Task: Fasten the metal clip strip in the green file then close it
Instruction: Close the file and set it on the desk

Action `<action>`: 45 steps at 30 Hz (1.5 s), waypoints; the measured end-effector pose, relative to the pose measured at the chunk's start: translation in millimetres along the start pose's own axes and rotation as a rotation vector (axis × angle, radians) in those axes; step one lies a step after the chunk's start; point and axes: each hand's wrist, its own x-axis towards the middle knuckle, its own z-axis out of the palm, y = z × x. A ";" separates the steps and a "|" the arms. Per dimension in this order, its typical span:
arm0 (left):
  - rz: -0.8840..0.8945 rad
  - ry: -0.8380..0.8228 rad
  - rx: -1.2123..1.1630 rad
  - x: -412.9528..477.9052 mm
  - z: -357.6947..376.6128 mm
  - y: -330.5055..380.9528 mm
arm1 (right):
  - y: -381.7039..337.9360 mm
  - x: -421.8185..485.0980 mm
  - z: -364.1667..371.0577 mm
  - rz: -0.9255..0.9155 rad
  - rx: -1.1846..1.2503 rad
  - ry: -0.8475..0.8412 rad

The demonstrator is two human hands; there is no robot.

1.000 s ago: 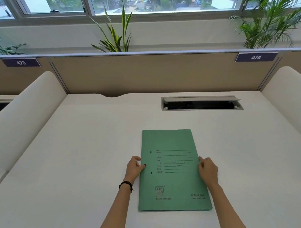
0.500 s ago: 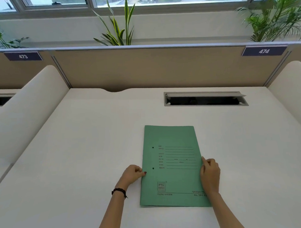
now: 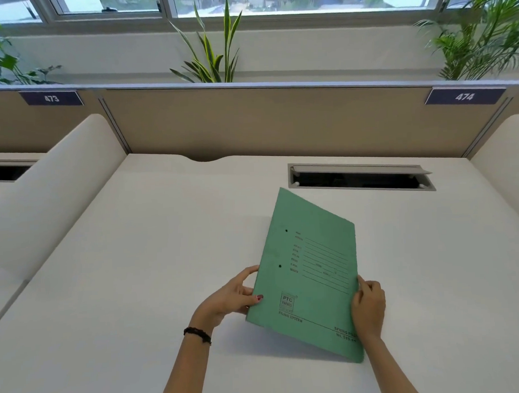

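The green file [image 3: 311, 271] is closed, its printed front cover facing me with two punched holes near its left edge. It is tilted, its left side raised off the white desk [image 3: 137, 274] and casting a shadow below. My left hand [image 3: 229, 300] grips the file's left edge, thumb on the cover. My right hand [image 3: 369, 308] pinches the right edge near the lower corner. The metal clip strip is hidden inside the closed file.
An open cable slot [image 3: 360, 178] is set into the desk behind the file. A beige partition [image 3: 279, 122] with labels 473 and 474 closes the back. Curved white dividers [image 3: 52, 186] flank both sides. Plants stand on the window ledge beyond.
The file lay flat on the desk before; now both hands have lifted it, with its left side up and tilted. My head view has shifted slightly.
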 end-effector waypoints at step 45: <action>0.173 1.027 0.114 171.6 -154.7 12.0 | -150.6 141.8 107.8 0.357 0.383 -0.709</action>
